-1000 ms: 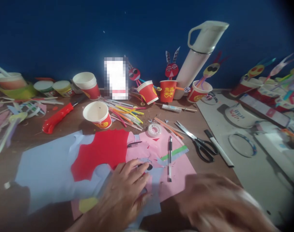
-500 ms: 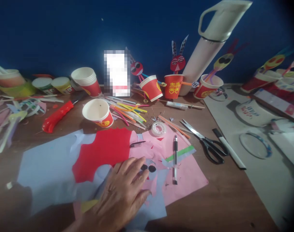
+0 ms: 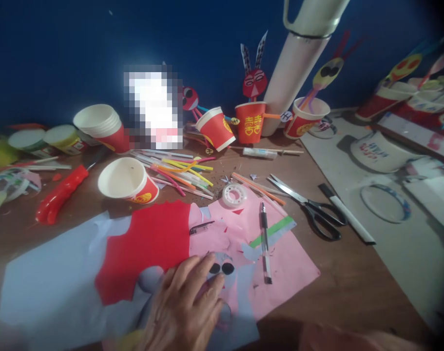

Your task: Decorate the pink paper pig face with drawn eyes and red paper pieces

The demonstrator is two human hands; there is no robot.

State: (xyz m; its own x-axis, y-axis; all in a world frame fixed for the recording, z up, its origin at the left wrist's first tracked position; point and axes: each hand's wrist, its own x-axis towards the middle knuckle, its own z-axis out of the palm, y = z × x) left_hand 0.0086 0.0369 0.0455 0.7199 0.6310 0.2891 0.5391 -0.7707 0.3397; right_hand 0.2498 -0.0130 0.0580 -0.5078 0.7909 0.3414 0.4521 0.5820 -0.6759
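Note:
My left hand [image 3: 187, 297] lies palm down, fingers stretched out over the paper pile. Its fingertips touch a pale cut-out face [image 3: 222, 259] with two round black eyes. Beside the hand is a scalloped red paper [image 3: 144, 248], on top of a light blue sheet [image 3: 49, 278]. To the right, a black-capped pen [image 3: 265, 248] rests on pink paper [image 3: 291, 273]. A tape roll [image 3: 234, 195] sits at the back of the pink paper. A blurred skin-toned shape, apparently my right hand [image 3: 338, 339], shows at the bottom edge; its fingers cannot be made out.
Scissors [image 3: 307, 204] and a black-and-white cutter [image 3: 348, 214] lie right. Colored straws [image 3: 181, 170], an open paper cup [image 3: 123, 180], stacked cups [image 3: 101, 126] and a red-handled tool [image 3: 61, 195] are left and behind. Cup figures [image 3: 251, 122] and a leaning thermos [image 3: 298, 68] stand at the wall.
The view has shifted, so the things at the back now sit further left. My left hand stays on the cut-out face, its thumb drawn closer. A blurred skin-toned shape has appeared bottom right.

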